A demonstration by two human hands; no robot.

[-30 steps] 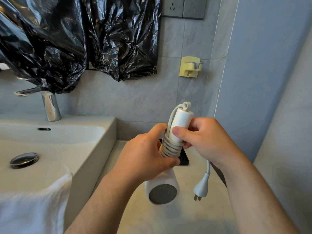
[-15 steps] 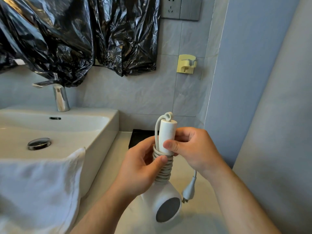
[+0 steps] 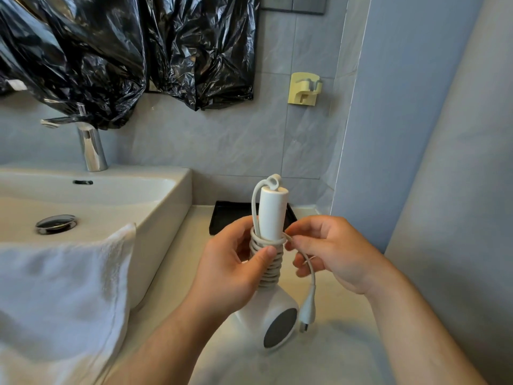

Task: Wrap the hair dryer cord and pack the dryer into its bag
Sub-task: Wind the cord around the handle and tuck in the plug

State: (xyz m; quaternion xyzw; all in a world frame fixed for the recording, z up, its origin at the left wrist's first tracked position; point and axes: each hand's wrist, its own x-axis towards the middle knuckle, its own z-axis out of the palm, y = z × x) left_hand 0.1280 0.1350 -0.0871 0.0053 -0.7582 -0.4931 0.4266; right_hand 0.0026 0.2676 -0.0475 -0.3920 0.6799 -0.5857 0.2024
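No text, brand, number or sign can be read. A small white tag [image 3: 17, 85] is seen on the black plastic sheet [image 3: 91, 51] at the upper left, but anything printed on it is too small and blurred to be made out. No legible marking is shown on the visible faces of the white hair dryer [image 3: 270, 215] or on its cord [image 3: 272, 276].
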